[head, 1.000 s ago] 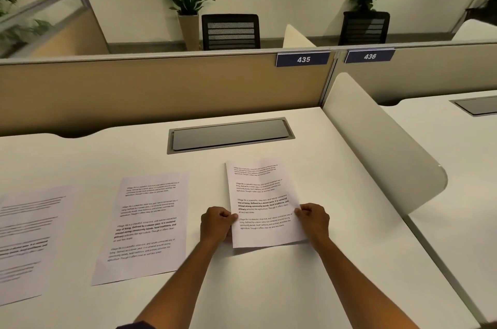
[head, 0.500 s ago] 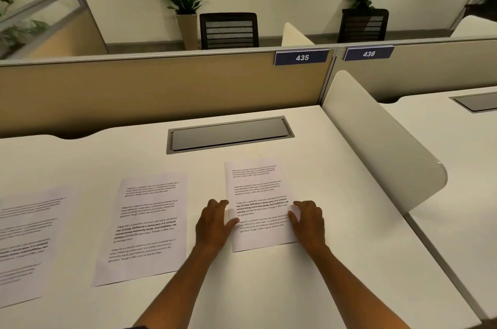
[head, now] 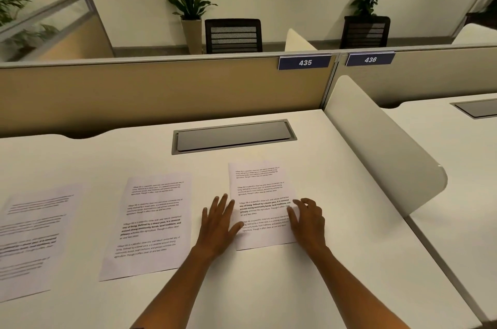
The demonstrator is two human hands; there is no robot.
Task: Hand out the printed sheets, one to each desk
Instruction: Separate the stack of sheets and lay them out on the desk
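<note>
Left hand (head: 219,223): flat, fingers straight, thumb on the sheet (head: 262,205).
Right hand (head: 306,218): loosely curled on the sheet, gripping nothing.
Risk: you may drag the sheet askew when lifting off.
Table (head: 295,288): three sheets on one; you may be overserving it.

The light is dim and warm, giving the white desk (head: 269,288) a yellowish cast. It seems to fall from overhead, evenly; shadows are soft, with a faint one under the partition (head: 161,91) at 10 o'clock. There is no hard glare; the grey cable lid (head: 234,136) shows a dull sheen. The centre is sharp enough to read print on the sheet (head: 258,186). The leftmost sheet (head: 32,234) at 9 o'clock is smeared. Wide-angle distortion bends the partition top and stretches the edges.
</note>
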